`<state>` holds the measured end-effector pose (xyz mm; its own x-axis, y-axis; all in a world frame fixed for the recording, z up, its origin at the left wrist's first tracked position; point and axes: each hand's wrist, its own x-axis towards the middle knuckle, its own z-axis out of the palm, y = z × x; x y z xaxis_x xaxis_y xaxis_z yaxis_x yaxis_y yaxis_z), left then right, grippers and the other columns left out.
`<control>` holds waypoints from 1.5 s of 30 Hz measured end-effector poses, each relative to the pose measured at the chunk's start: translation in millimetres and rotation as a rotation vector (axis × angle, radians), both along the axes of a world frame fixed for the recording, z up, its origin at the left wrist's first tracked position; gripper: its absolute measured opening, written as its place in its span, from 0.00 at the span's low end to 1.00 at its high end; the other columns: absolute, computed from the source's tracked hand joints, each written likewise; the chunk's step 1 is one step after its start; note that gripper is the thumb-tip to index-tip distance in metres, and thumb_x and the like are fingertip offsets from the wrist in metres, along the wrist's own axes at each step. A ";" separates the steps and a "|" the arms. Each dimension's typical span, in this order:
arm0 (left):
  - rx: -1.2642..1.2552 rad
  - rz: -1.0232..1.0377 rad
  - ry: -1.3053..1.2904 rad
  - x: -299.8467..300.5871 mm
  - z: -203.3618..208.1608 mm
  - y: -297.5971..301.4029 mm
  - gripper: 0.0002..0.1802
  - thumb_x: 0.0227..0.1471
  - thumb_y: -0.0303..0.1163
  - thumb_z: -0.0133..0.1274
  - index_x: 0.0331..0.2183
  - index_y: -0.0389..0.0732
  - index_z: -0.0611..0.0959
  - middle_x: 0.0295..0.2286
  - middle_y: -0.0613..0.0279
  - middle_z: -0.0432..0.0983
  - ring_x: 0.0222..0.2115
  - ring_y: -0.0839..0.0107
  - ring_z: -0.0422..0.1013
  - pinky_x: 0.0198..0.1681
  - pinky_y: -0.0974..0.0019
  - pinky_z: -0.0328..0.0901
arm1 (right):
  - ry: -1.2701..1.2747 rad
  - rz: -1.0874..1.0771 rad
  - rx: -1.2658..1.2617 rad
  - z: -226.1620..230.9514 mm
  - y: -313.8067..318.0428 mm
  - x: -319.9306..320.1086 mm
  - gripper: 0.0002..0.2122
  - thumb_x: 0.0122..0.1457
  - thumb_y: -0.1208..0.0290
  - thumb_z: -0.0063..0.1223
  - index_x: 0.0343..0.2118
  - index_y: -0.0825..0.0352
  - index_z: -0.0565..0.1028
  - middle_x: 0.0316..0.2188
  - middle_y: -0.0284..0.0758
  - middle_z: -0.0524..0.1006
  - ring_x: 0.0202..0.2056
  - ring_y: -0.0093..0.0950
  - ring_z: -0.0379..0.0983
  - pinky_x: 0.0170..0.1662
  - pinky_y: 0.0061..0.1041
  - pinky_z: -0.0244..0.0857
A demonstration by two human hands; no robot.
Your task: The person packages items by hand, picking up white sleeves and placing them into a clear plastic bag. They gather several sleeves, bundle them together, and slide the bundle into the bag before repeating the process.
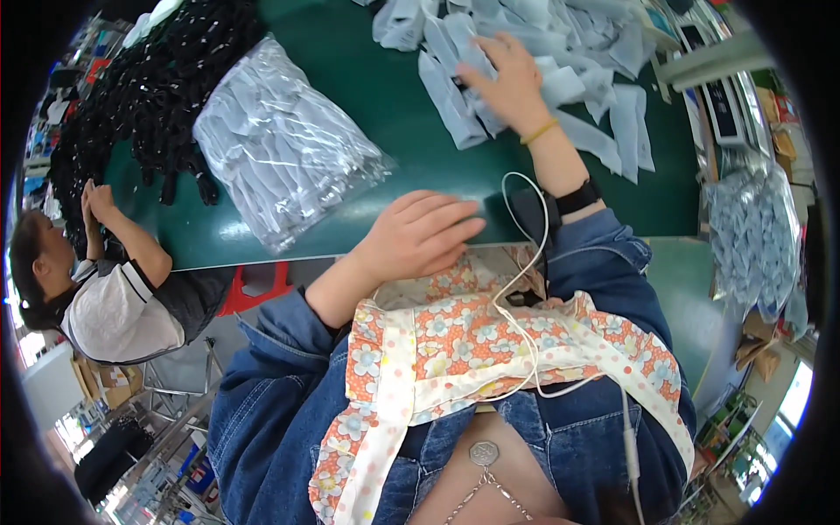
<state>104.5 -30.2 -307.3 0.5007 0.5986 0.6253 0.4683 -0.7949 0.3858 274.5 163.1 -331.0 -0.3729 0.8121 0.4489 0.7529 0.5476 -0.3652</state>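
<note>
My right hand [509,86] reaches over the far right part of the green table [411,131], fingers spread. Its thumb and fingertips are at a frosted pouch [451,109] with something dark showing by it; I cannot tell how firmly they touch. More frosted, whitish pouches [569,31] lie in a loose heap around and beyond that hand. At the table's near edge, my left hand [424,232] hovers or rests palm down, fingers stretched out, with nothing visible in it. A large clear plastic bag [280,144] packed with similar pale pouches lies left of it.
A big heap of black straps or cords [162,96] covers the table's far left. A person [122,306] sits at the left edge, hands raised near it. A white cable [529,341] loops over my apron. Another filled clear bag [757,236] hangs at the right.
</note>
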 end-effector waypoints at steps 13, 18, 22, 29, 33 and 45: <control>0.417 -0.249 0.126 109.4 48.1 -55.3 0.15 0.42 0.32 0.54 0.37 0.52 0.78 0.44 0.71 0.71 0.45 0.70 0.67 0.50 0.59 0.59 | 0.508 -0.094 0.171 44.6 -88.4 55.4 0.13 0.48 0.73 0.56 0.37 0.70 0.73 0.35 0.45 0.73 0.40 0.43 0.69 0.44 0.33 0.63; 0.365 -0.303 0.069 110.0 69.9 -72.1 0.10 0.40 0.30 0.55 0.32 0.48 0.80 0.41 0.67 0.73 0.45 0.69 0.68 0.49 0.57 0.61 | 0.381 -0.112 0.157 46.5 -117.9 79.7 0.13 0.51 0.66 0.55 0.38 0.66 0.75 0.38 0.40 0.74 0.42 0.37 0.69 0.46 0.28 0.62; 0.235 -0.287 0.027 78.9 73.9 -82.7 0.11 0.39 0.28 0.56 0.31 0.44 0.80 0.39 0.64 0.73 0.42 0.67 0.70 0.47 0.57 0.63 | 0.239 -0.024 0.260 47.0 -148.2 91.9 0.10 0.51 0.70 0.54 0.36 0.66 0.75 0.36 0.39 0.75 0.38 0.36 0.71 0.41 0.28 0.65; -0.696 -0.335 0.190 25.8 45.7 -87.9 0.13 0.39 0.27 0.55 0.34 0.39 0.79 0.35 0.56 0.73 0.37 0.59 0.70 0.42 0.62 0.66 | 0.437 -0.002 -0.137 45.1 -147.7 113.5 0.10 0.49 0.73 0.54 0.35 0.67 0.76 0.33 0.38 0.74 0.36 0.38 0.72 0.39 0.30 0.66; -0.948 0.022 0.042 13.0 30.2 -30.0 0.15 0.44 0.29 0.56 0.36 0.36 0.76 0.36 0.54 0.70 0.28 0.57 0.70 0.33 0.62 0.67 | 0.118 0.024 0.013 29.6 -120.4 76.0 0.11 0.48 0.73 0.54 0.37 0.67 0.75 0.31 0.38 0.73 0.34 0.38 0.70 0.38 0.30 0.65; -0.400 0.581 0.171 9.2 -24.8 70.0 0.13 0.44 0.34 0.57 0.23 0.35 0.72 0.25 0.52 0.67 0.30 0.53 0.70 0.33 0.56 0.65 | 0.213 -0.248 -0.170 25.8 -108.2 44.0 0.19 0.51 0.70 0.53 0.48 0.59 0.70 0.25 0.40 0.70 0.30 0.36 0.69 0.36 0.30 0.64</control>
<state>113.7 39.7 -332.1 0.1036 0.9642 0.2439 0.8517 -0.2127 0.4790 318.6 55.0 -305.3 -0.0684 0.9356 0.3463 0.7526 0.2763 -0.5978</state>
